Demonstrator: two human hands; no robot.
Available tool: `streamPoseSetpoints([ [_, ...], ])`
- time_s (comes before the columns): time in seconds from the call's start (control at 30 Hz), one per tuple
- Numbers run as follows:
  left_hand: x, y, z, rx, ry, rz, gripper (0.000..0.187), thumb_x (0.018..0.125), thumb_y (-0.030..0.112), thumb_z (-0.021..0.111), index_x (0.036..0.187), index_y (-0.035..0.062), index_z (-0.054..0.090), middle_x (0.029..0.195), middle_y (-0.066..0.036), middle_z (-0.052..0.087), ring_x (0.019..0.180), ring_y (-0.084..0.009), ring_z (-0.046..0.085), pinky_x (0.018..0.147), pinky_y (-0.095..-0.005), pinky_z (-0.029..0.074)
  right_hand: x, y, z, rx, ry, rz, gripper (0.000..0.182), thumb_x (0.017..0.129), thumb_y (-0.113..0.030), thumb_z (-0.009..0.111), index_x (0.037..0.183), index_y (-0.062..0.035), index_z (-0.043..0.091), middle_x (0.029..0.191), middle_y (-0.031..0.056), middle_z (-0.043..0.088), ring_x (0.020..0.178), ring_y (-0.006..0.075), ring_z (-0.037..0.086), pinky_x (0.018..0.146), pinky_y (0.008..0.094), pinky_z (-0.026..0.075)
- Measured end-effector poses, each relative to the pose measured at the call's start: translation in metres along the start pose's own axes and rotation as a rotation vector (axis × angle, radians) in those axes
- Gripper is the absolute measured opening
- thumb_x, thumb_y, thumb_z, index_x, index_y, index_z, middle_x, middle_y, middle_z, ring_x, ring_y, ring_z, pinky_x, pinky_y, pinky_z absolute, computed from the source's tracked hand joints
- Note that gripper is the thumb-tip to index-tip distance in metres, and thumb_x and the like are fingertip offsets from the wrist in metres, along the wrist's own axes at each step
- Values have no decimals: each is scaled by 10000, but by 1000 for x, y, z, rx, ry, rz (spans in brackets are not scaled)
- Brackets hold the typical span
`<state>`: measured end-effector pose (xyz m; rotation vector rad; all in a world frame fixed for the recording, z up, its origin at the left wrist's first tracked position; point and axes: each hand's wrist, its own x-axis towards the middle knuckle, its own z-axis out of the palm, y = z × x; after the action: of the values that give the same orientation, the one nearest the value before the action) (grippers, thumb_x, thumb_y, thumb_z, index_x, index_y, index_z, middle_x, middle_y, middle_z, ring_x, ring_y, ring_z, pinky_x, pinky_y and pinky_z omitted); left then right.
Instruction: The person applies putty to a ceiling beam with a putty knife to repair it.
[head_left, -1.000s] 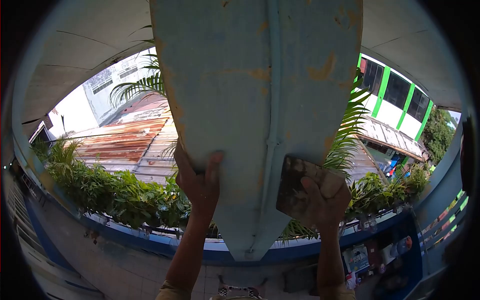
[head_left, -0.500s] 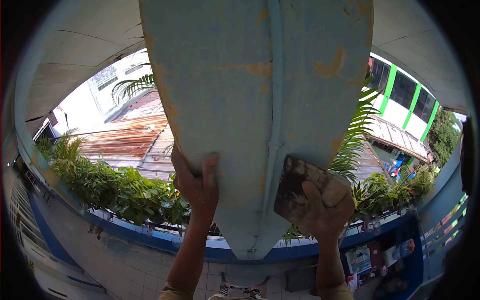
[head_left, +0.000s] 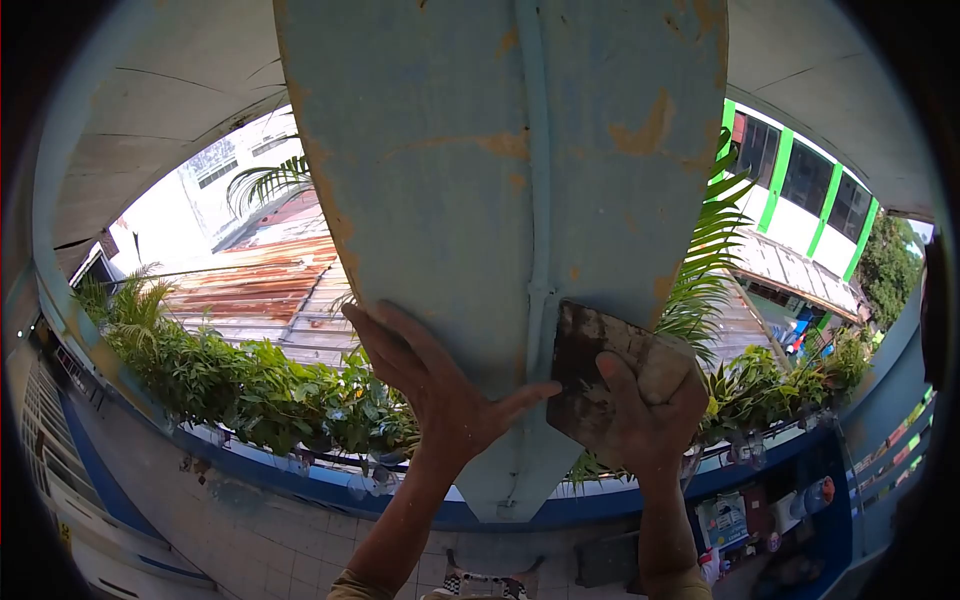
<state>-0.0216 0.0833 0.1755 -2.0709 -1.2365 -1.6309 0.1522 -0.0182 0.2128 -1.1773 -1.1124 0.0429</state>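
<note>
A tall pale blue-green pillar (head_left: 440, 200) with worn brownish patches rises in front of me, and a thin pipe (head_left: 540, 200) in the same colour runs down its face. My left hand (head_left: 440, 390) is open on the pillar's lower left part, fingers spread up and to the left. Its thumb points right and reaches the left edge of a flat, squarish, stained dark-and-tan piece (head_left: 590, 360). My right hand (head_left: 655, 405) grips that piece against the pillar's right side, thumb across its front; the other fingers are partly hidden.
Behind the pillar, leafy plants (head_left: 250, 390) line a blue-edged railing (head_left: 300, 465). Rusty metal roofs (head_left: 240, 290) lie beyond. A tiled floor (head_left: 270, 530) is below, with a dark box-like object (head_left: 605, 562) and a cluttered table (head_left: 745, 530) at lower right.
My left hand has turned and opened from its hold on the pillar's left edge, its thumb swinging right toward the flat piece. The right hand stays nearly in place. The view has shifted slightly.
</note>
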Motion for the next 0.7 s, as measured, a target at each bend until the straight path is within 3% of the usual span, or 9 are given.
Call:
streamPoseSetpoints([
  [0.1,-3,2,2,19,-27,-38,1530,619,817,746,1573,0,-127,1588,-355,-181,1490,-518,-101,1141,-690,81,2,-1,1,-81,1,-114,278,823,-131,829,951,24,637,820,98,718,723,145,678,681,300,533],
  [0.17,-2,-4,1,36,-19,-45,1505,644,793,754,1574,0,-124,1590,-356,-176,1491,-517,-96,1140,-687,79,5,-8,-3,51,-34,91,275,822,-129,828,957,25,645,845,106,721,745,148,681,698,297,534],
  [0.27,-1,-6,1,6,3,16,1454,689,739,767,1576,-4,-113,1591,-361,-162,1491,-520,-76,1139,-678,79,5,-4,6,12,-7,-10,279,823,-126,825,975,29,649,858,109,722,759,148,682,707,296,533],
  [0.47,1,-8,-1,-32,-7,-3,1395,739,728,736,1578,-7,-102,1594,-358,-161,1494,-515,-81,1141,-672,70,7,-4,-3,83,-47,64,296,819,-128,831,984,35,647,845,112,719,750,145,680,696,300,532],
  [0.57,-3,-6,0,-47,-26,5,1382,751,718,734,1578,-6,-103,1596,-352,-167,1497,-505,-99,1146,-667,53,5,6,5,-23,-54,-101,291,823,-124,827,987,32,645,850,120,722,743,150,687,691,305,536],
  [0.63,1,-3,-4,-60,-47,17,1277,837,664,676,1564,-41,-101,1556,-419,-166,1466,-571,-76,1122,-690,59,9,1,-4,-34,-87,-42,288,823,-123,825,986,30,644,849,121,723,739,152,690,687,306,537],
  [0.7,-4,-10,-4,-58,-62,31,1241,860,657,648,1565,-44,-95,1560,-416,-164,1469,-567,-80,1124,-686,56,6,4,-3,-34,-109,9,285,823,-122,824,984,29,643,849,123,724,734,153,693,683,307,539],
])
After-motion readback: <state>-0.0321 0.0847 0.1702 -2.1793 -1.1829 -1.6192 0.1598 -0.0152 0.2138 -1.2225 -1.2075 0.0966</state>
